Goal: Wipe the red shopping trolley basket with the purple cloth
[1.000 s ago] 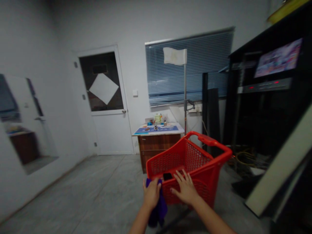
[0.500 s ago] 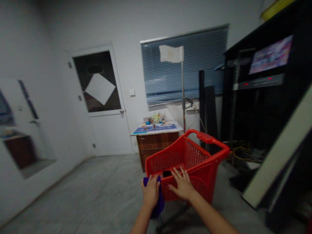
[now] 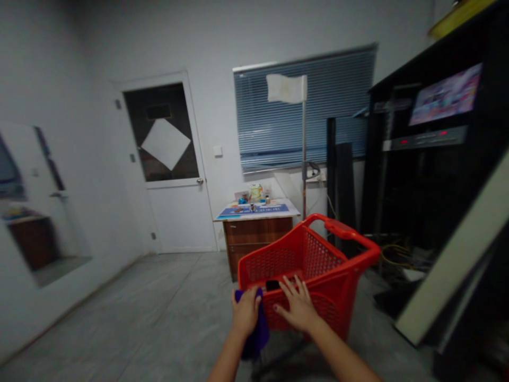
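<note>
A red plastic shopping cart (image 3: pixel 274 260) stands in front of me, its handle toward the right. At the cart's near left corner, my left hand (image 3: pixel 245 313) grips a purple cloth (image 3: pixel 258 337) that hangs down outside the basket. My right hand (image 3: pixel 298 303) lies with fingers spread on the cart's near side, over the rim. Just inside the rim, close to the right fingertips, is a small black object (image 3: pixel 272 285) whose kind I cannot make out. A white flag (image 3: pixel 287 88) on a pole rises behind the cart.
A brown cabinet (image 3: pixel 256 231) with small items on top stands behind the cart. A white door (image 3: pixel 178 223) is at the back left, a mirror (image 3: pixel 43 212) on the left wall. To the right are a black rack (image 3: pixel 421 196) and a leaning pale board (image 3: pixel 453 260).
The view has shifted slightly, so the flag, window and rack appear a little further right. Both hands keep their places on the cart, and the cloth's hanging end has swung a little.
</note>
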A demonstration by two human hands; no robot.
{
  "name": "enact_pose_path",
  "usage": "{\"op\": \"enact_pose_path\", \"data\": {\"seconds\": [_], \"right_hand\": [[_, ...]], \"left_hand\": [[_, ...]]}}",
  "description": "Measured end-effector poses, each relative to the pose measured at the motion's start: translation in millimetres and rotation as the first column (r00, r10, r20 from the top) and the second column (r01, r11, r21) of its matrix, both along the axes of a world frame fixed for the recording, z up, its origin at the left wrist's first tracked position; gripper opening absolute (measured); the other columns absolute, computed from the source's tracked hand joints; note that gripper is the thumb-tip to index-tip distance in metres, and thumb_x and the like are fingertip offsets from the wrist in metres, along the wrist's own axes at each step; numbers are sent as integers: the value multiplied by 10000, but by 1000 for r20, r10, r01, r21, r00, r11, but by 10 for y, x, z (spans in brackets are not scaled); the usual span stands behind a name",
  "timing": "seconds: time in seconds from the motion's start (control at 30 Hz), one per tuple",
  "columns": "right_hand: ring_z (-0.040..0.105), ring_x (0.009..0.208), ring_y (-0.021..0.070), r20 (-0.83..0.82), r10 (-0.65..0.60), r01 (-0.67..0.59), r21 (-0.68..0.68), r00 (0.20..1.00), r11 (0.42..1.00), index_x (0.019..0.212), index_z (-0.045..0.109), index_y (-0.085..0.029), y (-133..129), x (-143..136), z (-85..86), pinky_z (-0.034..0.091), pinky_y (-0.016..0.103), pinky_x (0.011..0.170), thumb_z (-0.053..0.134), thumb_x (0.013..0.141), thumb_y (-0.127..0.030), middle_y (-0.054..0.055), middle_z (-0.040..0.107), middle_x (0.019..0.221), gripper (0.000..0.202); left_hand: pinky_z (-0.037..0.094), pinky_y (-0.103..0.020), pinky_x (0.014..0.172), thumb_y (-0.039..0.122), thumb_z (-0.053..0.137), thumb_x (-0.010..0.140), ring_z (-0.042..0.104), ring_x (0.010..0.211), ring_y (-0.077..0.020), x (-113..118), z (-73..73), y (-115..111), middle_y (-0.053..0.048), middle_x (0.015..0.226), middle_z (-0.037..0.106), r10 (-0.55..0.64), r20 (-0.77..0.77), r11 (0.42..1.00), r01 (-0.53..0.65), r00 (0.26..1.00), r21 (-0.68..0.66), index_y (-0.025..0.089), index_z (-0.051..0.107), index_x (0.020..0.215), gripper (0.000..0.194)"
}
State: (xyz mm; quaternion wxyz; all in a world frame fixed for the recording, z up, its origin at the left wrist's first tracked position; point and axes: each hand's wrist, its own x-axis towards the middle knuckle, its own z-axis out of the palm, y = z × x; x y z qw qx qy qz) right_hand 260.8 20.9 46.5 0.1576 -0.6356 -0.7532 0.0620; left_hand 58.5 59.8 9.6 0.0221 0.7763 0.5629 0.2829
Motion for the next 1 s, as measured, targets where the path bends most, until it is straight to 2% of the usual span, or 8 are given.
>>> {"op": "enact_pose_path", "data": {"seconds": [0.1,0.23,0.4,0.53,0.63,0.77,0.87,1.0], "right_hand": [[10,1442,347,6,-8,8,15,1000,1000,1463,347,-224,16,15,-39,22,520,1166,272,805,-811,6,176,1572,884],[25,1445,330,3,-3,3,43,1000,999,1456,359,-241,31,45,-75,33,513,1166,249,824,-797,4,200,1567,849],[28,1444,335,0,-13,13,39,1000,999,1460,352,-241,38,10,-77,36,516,1166,267,824,-790,-3,208,1564,844],[32,1444,332,2,-25,24,42,1000,999,1459,354,-234,26,2,-71,31,515,1168,238,820,-804,-2,202,1565,865],[32,1445,326,5,-16,16,32,1000,999,1464,343,-227,5,30,-63,27,503,1173,206,831,-799,-13,209,1563,864],[23,1445,327,6,-9,9,27,1000,1000,1467,336,-224,-19,41,-48,24,499,1174,219,833,-794,-10,211,1563,861],[11,1444,333,-3,-21,21,24,1000,999,1464,343,-225,-39,26,-30,24,509,1171,237,828,-796,-1,212,1564,862],[20,1445,331,-11,-23,23,14,1000,1000,1462,348,-250,-72,39,-11,36,515,1168,252,829,-789,-9,221,1561,836]], "left_hand": [[85,-605,1144,192,384,936,569,1184,-247,93,45,-16,-83,1259,643,-19,2,1000,19,1000,-12,247,569,1279,393],[78,-581,1157,201,402,936,579,1172,-237,-34,-28,-6,-67,1252,650,-82,-40,996,84,996,28,268,548,1307,405],[94,-581,1156,212,352,951,535,1227,-248,-54,-142,15,-81,1290,624,8,-3,997,-8,1000,75,244,552,1310,412],[59,-590,1154,189,350,949,526,1234,-229,169,-45,-3,-71,1310,610,-78,15,996,78,997,44,260,531,1324,422],[59,-591,1155,187,378,941,546,1211,-221,162,-16,-7,-49,1284,630,-120,-2,992,119,993,47,287,531,1320,420],[79,-567,1162,210,378,943,541,1218,-235,49,-87,-9,-77,1291,624,-68,2,995,68,998,76,254,548,1312,409],[81,-573,1159,204,351,950,544,1213,-240,142,-59,-40,-86,1285,627,-4,22,999,3,1000,45,240,566,1292,406],[64,-581,1157,194,364,948,545,1212,-213,305,61,-80,-40,1297,622,-91,-8,996,91,996,13,296,535,1308,412]]}}
